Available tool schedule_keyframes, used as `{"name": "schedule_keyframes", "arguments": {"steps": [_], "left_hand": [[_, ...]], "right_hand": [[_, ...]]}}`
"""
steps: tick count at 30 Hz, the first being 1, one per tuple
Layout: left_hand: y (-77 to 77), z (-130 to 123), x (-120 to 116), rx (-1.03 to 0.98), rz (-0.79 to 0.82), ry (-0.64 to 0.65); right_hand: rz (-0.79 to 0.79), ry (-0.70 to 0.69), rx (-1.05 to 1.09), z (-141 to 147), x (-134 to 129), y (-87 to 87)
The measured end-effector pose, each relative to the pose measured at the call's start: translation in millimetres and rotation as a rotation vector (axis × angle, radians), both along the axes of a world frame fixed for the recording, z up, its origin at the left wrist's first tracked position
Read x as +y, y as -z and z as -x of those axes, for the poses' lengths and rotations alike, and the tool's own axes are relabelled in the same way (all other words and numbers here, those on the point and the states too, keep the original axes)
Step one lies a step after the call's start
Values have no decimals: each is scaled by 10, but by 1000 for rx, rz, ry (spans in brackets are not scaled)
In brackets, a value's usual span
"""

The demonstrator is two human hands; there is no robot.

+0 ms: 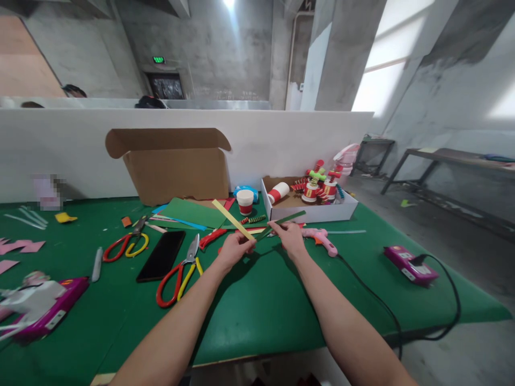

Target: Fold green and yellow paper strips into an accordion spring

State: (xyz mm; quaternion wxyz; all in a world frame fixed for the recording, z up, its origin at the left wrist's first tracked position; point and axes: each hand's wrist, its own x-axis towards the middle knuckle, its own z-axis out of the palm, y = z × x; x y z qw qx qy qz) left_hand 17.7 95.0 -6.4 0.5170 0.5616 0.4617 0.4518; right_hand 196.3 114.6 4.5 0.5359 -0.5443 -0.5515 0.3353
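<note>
My left hand [237,250] pinches the lower end of a yellow paper strip [230,216], which slants up to the left. A dark green paper strip [293,216] runs between my hands, its left end meeting the yellow one at my left fingertips. The fingers of my right hand [288,237] are closed on this green strip. Just right of my right hand lies a pink glue gun [325,241] with a black cord. Behind my hands are a red and white paper cup [245,202] and small folded paper springs [256,219].
Two pairs of red-and-yellow scissors [179,276], a black phone [161,256] and coloured paper sheets [195,212] lie to the left. A white box [314,214] of paper-cup figures stands back right. Purple power strips [410,264] sit at both sides. A brown cardboard box [179,174] stands behind.
</note>
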Motion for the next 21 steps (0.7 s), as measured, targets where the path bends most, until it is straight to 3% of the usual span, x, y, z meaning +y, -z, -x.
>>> {"name": "schedule_keyframes", "arguments": {"steps": [11,21], "left_hand": [[-23,10,-4,40,35,-13],[-25,21,-4,24,48,13]], "right_hand": [[-26,108,268,-207,81,-77],[-98,157,389,-374,212,-20]]}}
